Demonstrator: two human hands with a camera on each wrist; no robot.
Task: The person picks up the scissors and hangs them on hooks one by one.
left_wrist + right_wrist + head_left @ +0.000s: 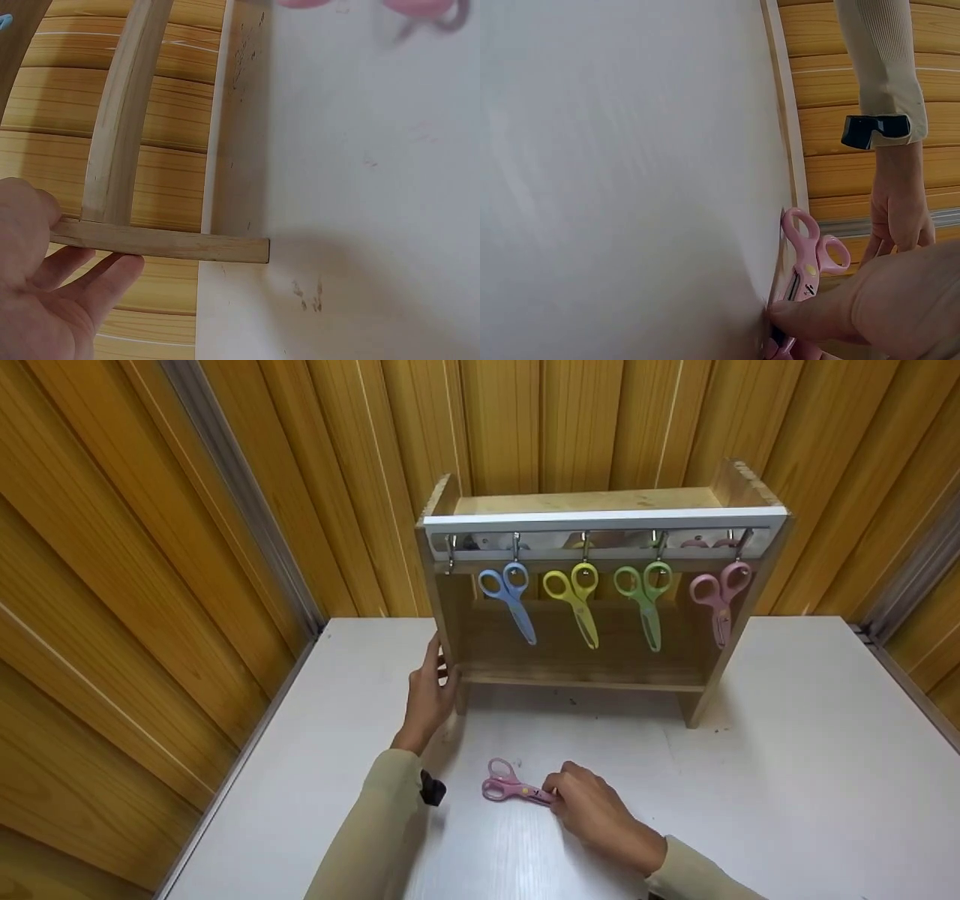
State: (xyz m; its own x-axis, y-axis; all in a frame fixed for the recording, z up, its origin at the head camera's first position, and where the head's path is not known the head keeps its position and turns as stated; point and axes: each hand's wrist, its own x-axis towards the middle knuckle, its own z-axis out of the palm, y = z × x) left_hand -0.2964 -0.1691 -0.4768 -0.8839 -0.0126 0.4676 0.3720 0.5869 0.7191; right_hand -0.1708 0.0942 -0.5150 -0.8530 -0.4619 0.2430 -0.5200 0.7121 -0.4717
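A pair of pink scissors (514,789) lies on or just above the white tabletop, its ring handles pointing left. My right hand (592,806) pinches the blade end between thumb and fingers; the tips of the blades are hidden by the hand. In the right wrist view the thumb (821,315) presses on the scissors (807,259) near the blades. Farther back stands a wooden rack (585,683). My left hand (431,701) grips the rack's left side board (165,242), thumb on one face and fingers on the other.
Along the rack's white rail (607,519), blue scissors (516,604), yellow scissors (579,601), green scissors (646,598) and another pink pair (721,598) hang from metal hooks. A further hook (451,555) is at the left end. Wood-patterned walls (502,427) enclose the table (810,780).
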